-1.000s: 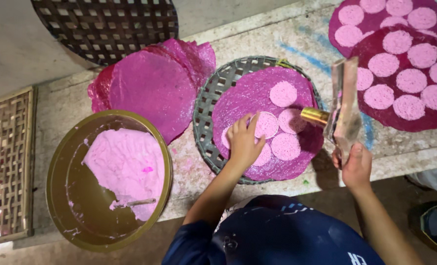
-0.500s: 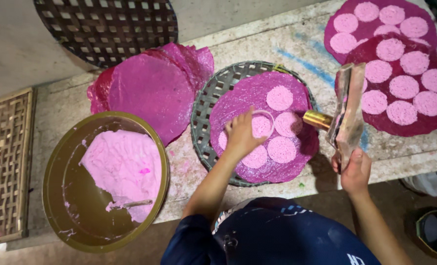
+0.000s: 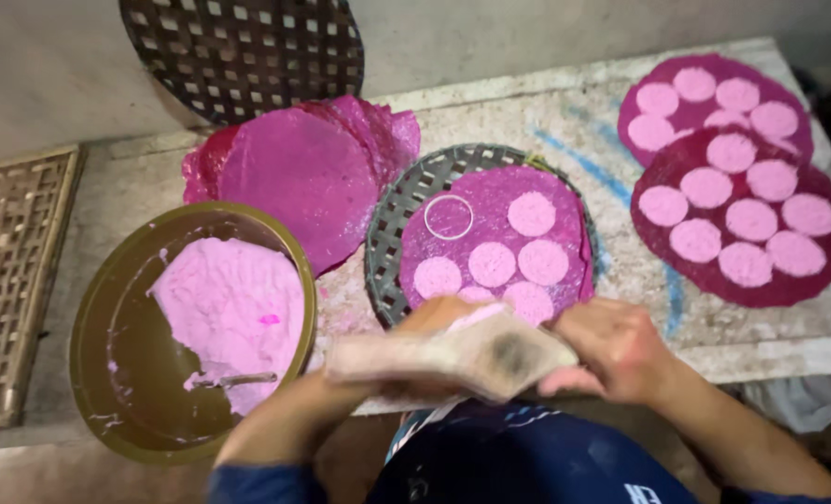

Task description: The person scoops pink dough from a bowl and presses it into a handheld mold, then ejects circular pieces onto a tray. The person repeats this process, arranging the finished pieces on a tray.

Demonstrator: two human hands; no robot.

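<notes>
Both hands meet at the table's (image 3: 546, 121) near edge on a flat, pale scraper (image 3: 453, 353) — the right hand (image 3: 611, 350) has its fingers closed round one end, the left hand (image 3: 439, 317) lies against it, grip hidden. Just beyond, a woven tray (image 3: 392, 233) carries a magenta sheet (image 3: 490, 210) with pink discs (image 3: 532, 213) and a ring (image 3: 449, 217). A bowl (image 3: 107, 373) of pink dough (image 3: 229, 308) sits left.

No packages, labels, signs or screens show anywhere in the frame.
</notes>
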